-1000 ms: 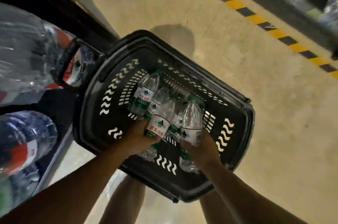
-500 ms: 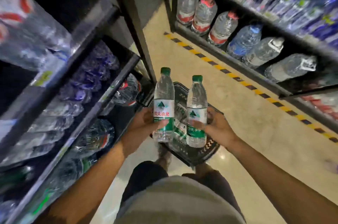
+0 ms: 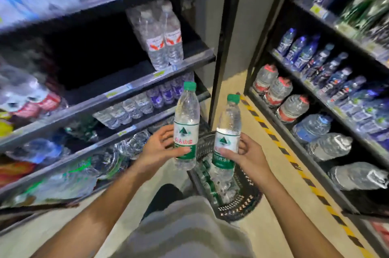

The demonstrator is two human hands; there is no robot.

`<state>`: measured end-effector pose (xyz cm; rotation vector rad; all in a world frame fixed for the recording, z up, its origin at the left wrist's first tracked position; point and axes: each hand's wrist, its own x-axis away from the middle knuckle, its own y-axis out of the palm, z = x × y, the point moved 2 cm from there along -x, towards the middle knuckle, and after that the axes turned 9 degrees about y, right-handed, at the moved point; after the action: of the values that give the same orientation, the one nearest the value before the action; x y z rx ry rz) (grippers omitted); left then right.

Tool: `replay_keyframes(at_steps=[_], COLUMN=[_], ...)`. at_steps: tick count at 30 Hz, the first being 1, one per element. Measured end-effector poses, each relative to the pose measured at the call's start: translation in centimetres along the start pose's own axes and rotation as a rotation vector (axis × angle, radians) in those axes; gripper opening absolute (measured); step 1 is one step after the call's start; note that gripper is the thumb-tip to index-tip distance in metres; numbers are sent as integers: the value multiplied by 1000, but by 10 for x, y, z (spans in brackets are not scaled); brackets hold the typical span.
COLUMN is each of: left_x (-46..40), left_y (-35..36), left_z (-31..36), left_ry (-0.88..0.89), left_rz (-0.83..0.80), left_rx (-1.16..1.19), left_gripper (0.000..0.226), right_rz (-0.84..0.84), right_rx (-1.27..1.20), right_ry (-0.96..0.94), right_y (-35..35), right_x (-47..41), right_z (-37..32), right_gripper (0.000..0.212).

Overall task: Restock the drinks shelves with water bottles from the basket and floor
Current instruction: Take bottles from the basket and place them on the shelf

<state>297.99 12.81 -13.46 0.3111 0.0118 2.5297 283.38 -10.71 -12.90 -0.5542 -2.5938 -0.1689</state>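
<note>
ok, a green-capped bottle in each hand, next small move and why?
Probably lift the left hand and its bottle toward the middle shelf on the left; its dark bay beside the wrapped bottle pack looks open. The right hand holds its bottle upright above the basket.

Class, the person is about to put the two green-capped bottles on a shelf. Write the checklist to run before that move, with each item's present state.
1. Left hand grips the left bottle round its label: ok.
2. Right hand grips the right bottle: ok.
3. Both bottles upright, green caps on: ok.
4. Free space on the middle left shelf beside the wrapped water pack: ok, a dark gap shows.
5. That shelf is meant for this brand: cannot tell, price tags blurred.
6. Basket on the floor holds more bottles: ok.
</note>
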Motion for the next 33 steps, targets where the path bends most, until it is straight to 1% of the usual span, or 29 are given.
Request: replay_keyframes(at_steps=[2, 4, 7, 9, 14, 17, 23, 27, 30, 33], left_x=[24, 51, 83, 105, 146, 160, 164, 155, 145, 134], left_y=[-5, -13, -29, -41, -76, -99, -152, -187, -207, -222], left_z=[12, 23, 38, 41, 53, 56, 57, 62, 67, 73], left_ry=[25, 42, 88, 119, 176, 196, 245, 253, 264, 283], left_rz=[66, 149, 286, 368, 464, 520, 556, 552, 503, 452], left_rx=[-37, -66, -89, -92, -40, -30, -43, -52, -58, -88], left_gripper=[89, 85, 78, 79, 85, 85, 81, 80, 77, 82], right_rz=[-104, -206, -305, -369, -457, -506, -518, -509, -482, -421], right_rx=[24, 25, 32, 37, 86, 138, 260, 303, 318, 287], right_ry=[-23, -35, -75, -92, -126, -156, -231, -278, -292, -290], right_y=[9, 26, 55, 77, 133, 163, 222, 254, 271, 281], right_x=[4, 8, 8, 11, 20, 20, 8, -7, -14, -16], right_z=[-10, -25, -42, -49, -68, -73, -83, -85, -88, -89], right_gripper=[68, 69, 67, 66, 69, 64, 56, 62, 66, 71])
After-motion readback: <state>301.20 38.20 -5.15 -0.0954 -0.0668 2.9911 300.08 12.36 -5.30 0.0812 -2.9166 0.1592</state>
